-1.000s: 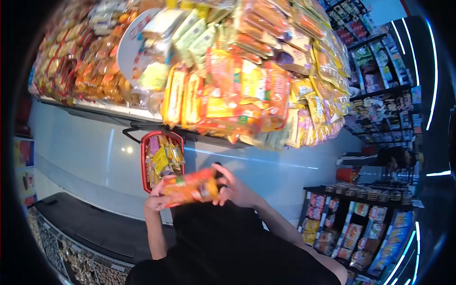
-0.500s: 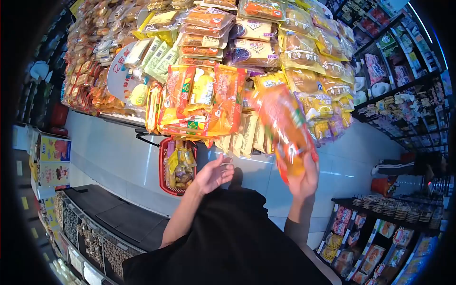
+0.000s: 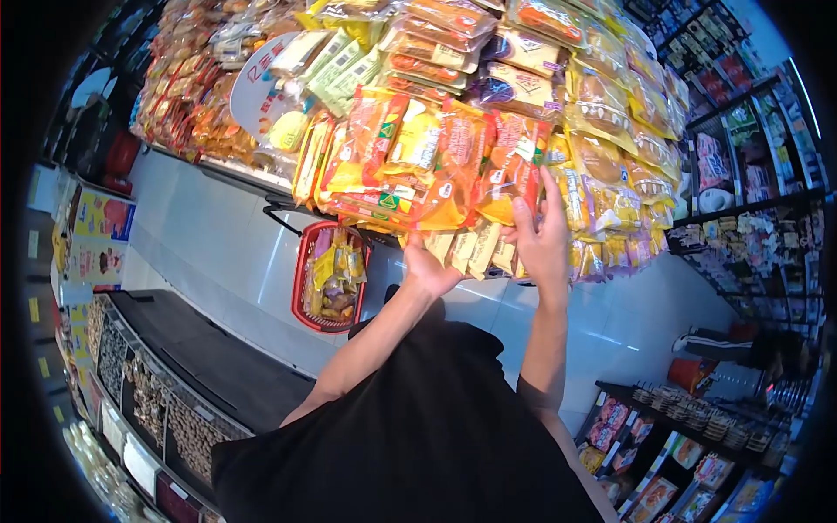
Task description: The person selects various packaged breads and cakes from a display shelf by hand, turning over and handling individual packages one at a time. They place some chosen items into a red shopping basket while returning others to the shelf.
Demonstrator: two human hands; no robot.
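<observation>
Red and orange plastic food packs [image 3: 401, 157] are piled at the front of a crowded display. At the pile's right end lies one red-orange pack [image 3: 513, 166] with a see-through window. My right hand [image 3: 545, 244] is at this pack's lower right edge, fingers stretched out and apart, thumb toward its front. At the display's front edge, my left hand [image 3: 432, 270] is beside a row of cream-coloured slim packs [image 3: 471, 248]. Its thumb points up under the orange pile and its other fingers are partly hidden.
A red shopping basket [image 3: 299, 279] with several wrapped snacks stands on the floor at left. Yellow bagged buns [image 3: 597, 109] fill the display's right side. A dark counter with dry-goods bins [image 3: 200, 427] is at lower left. Stocked shelves [image 3: 671, 453] stand at lower right.
The red-orange pack in my right hand has moved left and up onto the pile. My left hand has moved up and right to the display's edge. The view has shifted slightly.
</observation>
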